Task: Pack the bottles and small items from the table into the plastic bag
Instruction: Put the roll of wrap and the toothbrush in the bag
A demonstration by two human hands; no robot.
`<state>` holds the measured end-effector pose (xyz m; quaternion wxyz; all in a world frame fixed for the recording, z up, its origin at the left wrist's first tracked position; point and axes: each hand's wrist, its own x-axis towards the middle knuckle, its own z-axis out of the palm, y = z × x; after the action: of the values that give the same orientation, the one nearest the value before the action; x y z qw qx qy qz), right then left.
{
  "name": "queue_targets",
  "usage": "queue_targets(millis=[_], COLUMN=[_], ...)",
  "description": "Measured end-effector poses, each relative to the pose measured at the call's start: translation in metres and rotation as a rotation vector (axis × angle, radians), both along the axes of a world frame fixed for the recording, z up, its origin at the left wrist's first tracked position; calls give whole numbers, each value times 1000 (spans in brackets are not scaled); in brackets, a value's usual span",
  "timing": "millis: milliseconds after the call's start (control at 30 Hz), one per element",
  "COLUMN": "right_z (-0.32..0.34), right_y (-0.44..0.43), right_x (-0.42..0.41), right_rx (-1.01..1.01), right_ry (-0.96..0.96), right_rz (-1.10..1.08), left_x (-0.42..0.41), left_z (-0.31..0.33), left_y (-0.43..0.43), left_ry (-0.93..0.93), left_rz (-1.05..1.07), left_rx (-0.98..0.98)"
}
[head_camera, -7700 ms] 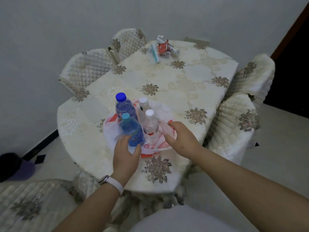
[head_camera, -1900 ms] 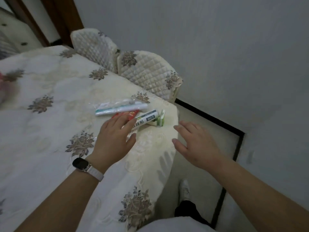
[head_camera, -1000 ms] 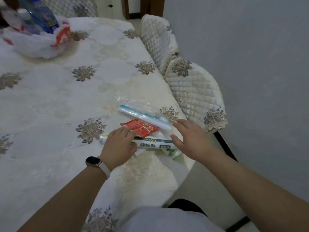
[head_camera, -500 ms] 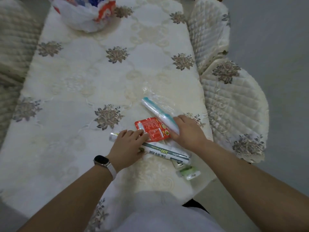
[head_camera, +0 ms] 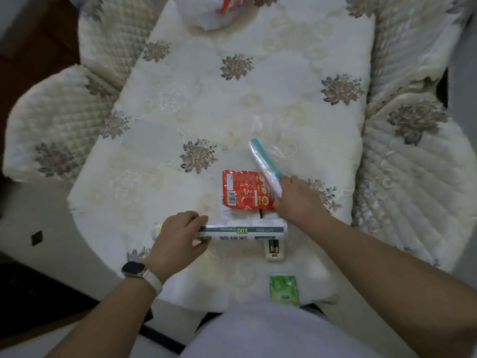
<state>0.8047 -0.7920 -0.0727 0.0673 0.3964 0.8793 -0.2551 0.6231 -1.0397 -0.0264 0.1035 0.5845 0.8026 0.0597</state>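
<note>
Small items lie at the near end of the table (head_camera: 258, 99). My left hand (head_camera: 178, 239) is wrapped around the left end of a long white and grey roll (head_camera: 242, 229) lying flat. My right hand (head_camera: 296, 200) rests on the near end of a teal and white toothbrush in clear wrap (head_camera: 264, 164) and touches a red packet (head_camera: 242, 189). A small battery pack (head_camera: 275, 250) and a green sachet (head_camera: 284, 289) lie nearer to me. The white and red plastic bag (head_camera: 209, 11) sits at the far end; the bottles inside are out of view.
Quilted chairs stand on both sides: one pair at the left (head_camera: 54, 125) and one pair at the right (head_camera: 413, 164). White slips of paper (head_camera: 240, 215) lie under the red packet. Dark floor shows at the left.
My view has swung round so the table runs straight away from me. My left hand has closed around the roll's end. My right hand stays on the toothbrush end.
</note>
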Motion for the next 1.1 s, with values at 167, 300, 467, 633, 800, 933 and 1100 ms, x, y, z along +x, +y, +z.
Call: queue_targets(millis=[167,300,467,633,800,933,1100], right_z=[12,20,42,70,97,117,130], right_y=[1,-10,-35,-74,-143,-205,-272], right_x=[-1,4,-7,-38,-91,-143,-220], right_rx=[-34,-21,66,177,217,236,185], right_ry=[50,153,231,267,307,344,373], right_rz=[-82,-159,-180,-187,-203,-194,-104], left_x=[2,-3,-18,-43,-95,-143,-185], left_z=[12,18,20,28,36,36,49], left_y=[-20,-27,-41,-75,-133,-188,-260], left_ry=[-35,-32,-135,-350,-486,-506,-561], left_rz=[245,343,480,593,628,638,804], left_rx=[59,122,178,298,388,439,518])
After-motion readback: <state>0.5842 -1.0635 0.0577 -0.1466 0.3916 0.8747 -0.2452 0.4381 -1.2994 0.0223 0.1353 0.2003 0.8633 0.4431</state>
